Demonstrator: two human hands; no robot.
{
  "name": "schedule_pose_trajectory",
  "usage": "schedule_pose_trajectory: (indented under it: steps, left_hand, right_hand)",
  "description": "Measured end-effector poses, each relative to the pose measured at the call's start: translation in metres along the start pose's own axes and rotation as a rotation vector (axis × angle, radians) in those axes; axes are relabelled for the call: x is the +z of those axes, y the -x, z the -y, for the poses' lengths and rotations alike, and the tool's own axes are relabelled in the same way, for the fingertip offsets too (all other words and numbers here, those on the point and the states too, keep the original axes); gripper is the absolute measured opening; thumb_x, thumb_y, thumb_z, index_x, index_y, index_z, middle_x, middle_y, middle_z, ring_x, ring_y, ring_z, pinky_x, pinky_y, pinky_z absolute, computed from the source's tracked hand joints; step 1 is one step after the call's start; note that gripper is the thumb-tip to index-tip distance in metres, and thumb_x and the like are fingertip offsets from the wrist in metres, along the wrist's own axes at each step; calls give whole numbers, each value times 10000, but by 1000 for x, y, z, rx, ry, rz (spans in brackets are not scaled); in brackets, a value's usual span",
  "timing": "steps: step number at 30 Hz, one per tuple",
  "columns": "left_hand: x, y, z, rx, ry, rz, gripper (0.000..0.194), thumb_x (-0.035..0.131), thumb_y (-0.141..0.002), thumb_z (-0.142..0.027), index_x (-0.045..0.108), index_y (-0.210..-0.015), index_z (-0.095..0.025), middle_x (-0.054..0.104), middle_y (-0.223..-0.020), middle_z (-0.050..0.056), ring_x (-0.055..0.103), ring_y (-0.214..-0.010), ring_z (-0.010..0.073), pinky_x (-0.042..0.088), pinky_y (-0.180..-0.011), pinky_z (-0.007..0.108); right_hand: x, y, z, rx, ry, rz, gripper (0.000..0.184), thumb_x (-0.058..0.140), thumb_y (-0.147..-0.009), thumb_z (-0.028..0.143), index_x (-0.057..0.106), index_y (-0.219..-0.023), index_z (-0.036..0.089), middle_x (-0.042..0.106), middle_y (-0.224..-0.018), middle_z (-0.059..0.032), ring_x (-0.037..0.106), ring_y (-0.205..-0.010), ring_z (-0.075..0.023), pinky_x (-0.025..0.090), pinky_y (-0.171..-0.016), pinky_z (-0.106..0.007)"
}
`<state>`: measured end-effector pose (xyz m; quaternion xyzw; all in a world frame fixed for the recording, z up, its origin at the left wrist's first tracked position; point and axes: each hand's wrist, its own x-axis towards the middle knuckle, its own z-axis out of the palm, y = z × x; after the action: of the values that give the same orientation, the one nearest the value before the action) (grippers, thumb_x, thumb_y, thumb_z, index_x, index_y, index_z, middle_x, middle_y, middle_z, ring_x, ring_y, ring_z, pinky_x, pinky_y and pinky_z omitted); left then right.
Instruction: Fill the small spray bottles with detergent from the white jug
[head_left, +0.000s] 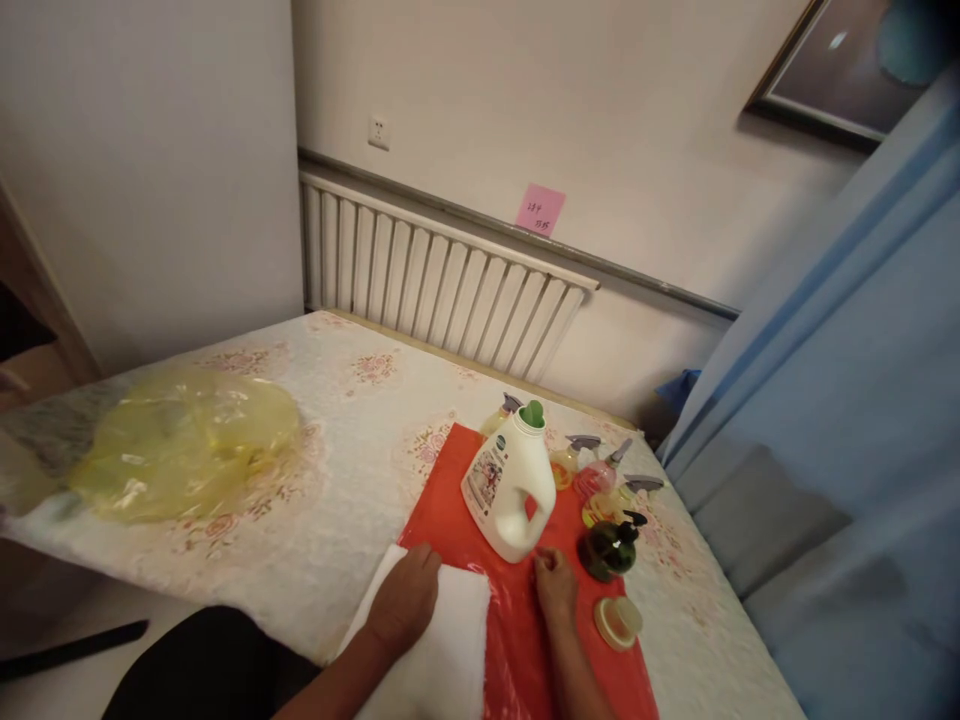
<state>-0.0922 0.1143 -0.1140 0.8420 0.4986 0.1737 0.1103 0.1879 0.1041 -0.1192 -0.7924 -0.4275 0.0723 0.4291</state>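
The left hand's [409, 590] fingers are curled close together on the far end of the white towel [454, 635]; whether they pinch the fabric I cannot tell. The right hand's [556, 585] fingers are bent inward just beside the jug's [517, 500] base, and I cannot tell whether they grip anything.

For handling, a light, even touch seems best: the towel should lie flat under the palm, and the right wrist should stay clear of the jug, which looks likely to tip if knocked.

The towel is matte and soft-looking, its edges fairly straight. Under it the red sheet [442, 490] is thin, glossy and creased, reaching toward the table's [352, 440] far edge. The jug stands upright on it, smooth pale plastic with a looped handle and green in its mouth.

Toward the table's far right corner are clear-bodied spray bottles [596, 480] and a squat dark-green pump bottle [604, 552]; a shallow, translucent round cup [619, 622] sits nearer, by the sheet's right edge. Near the table's left end, a crinkled yellow bag [195, 450] lies on the floral cover.
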Motion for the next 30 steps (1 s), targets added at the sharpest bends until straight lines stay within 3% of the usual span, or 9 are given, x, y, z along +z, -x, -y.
schedule_pose_trajectory:
  steps: [5, 12, 22, 30]
  left_hand:
    - [1, 1, 0, 5, -4, -7, 256, 362, -910, -90, 606, -887, -166, 623, -975, 95, 562, -905, 232, 448, -847, 352]
    - [2, 1, 0, 2, 4, -15, 248, 360, -919, -101, 597, -891, -167, 612, -985, 93, 555, -913, 230, 445, -844, 349]
    - [1, 0, -1, -2, -12, 1, 224, 379, -921, -106, 595, -922, -165, 601, -1001, 93, 558, -957, 219, 439, -890, 342]
    - [-2, 2, -4, -6, -30, -10, 228, 367, -929, -113, 585, -913, -177, 595, -993, 81, 553, -956, 214, 433, -888, 341]
  right_hand:
    - [0, 0, -2, 38, 18, 103, 224, 527, -670, 273, 725, -755, 211, 751, -688, -57, 711, -684, -258, 524, -631, -321]
    - [0, 8, -3, -18, 13, 149, 266, 512, -715, 259, 735, -833, 171, 769, -863, -107, 715, -822, -256, 529, -759, -324]
    - [-4, 20, 0, -71, -51, 169, 248, 549, -703, 267, 743, -827, 175, 752, -829, -97, 690, -779, -252, 520, -743, -329]
    - [-14, 10, 8, 8, -206, 162, 244, 571, -657, 316, 737, -767, 174, 749, -717, -55, 693, -695, -237, 531, -654, -305]
